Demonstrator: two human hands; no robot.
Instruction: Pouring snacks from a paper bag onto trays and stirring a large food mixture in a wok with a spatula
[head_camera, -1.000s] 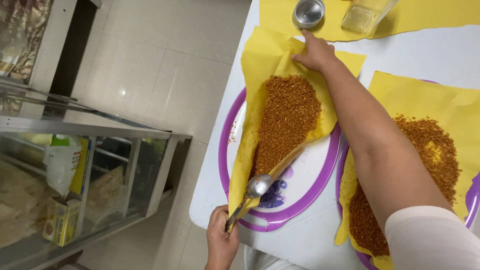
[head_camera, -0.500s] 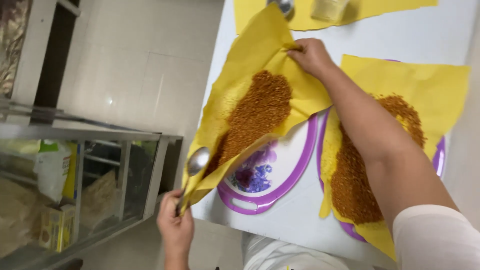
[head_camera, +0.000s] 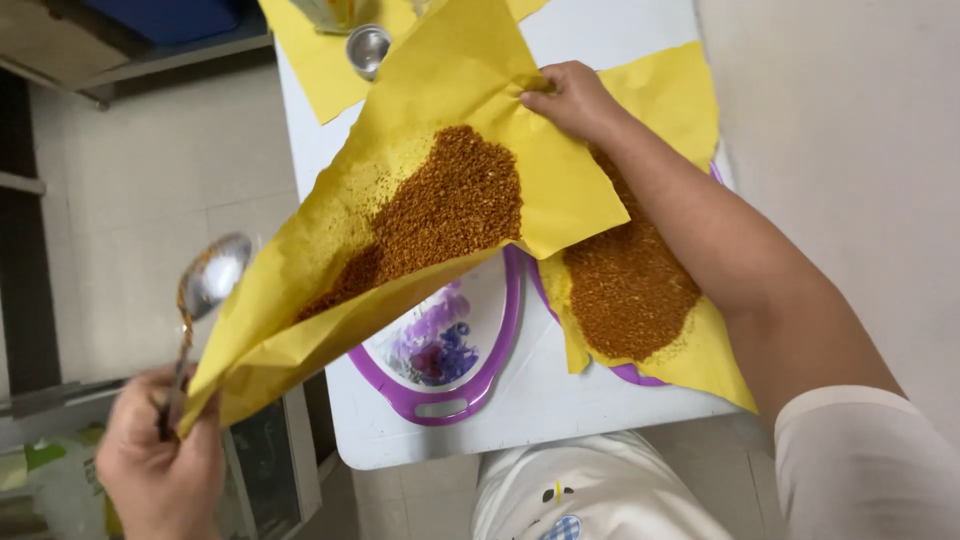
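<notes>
My left hand (head_camera: 158, 465) grips the near corner of a yellow paper sheet (head_camera: 440, 110) together with the handle of a metal spoon (head_camera: 207, 283), out past the table's left edge. My right hand (head_camera: 568, 100) pinches the far edge of the same sheet. The sheet hangs lifted and folded into a trough, with a heap of brown-orange granules (head_camera: 440, 215) in its crease. Under it lies an oval tray with a purple rim (head_camera: 440, 405) and a flower print. A second yellow sheet (head_camera: 680, 95) with more granules (head_camera: 625, 285) lies beneath my right forearm.
A white table (head_camera: 520, 415) carries the trays. At its far end another yellow sheet (head_camera: 315, 60) bears a small steel cup (head_camera: 368, 45). Tiled floor (head_camera: 150, 190) is on the left, a pale wall (head_camera: 850, 150) on the right. My white apron (head_camera: 590, 490) shows below.
Both hands have raised the sheet off the purple-rimmed tray, and my left hand has drawn its corner and the spoon out to the left. The granules have slid into the fold.
</notes>
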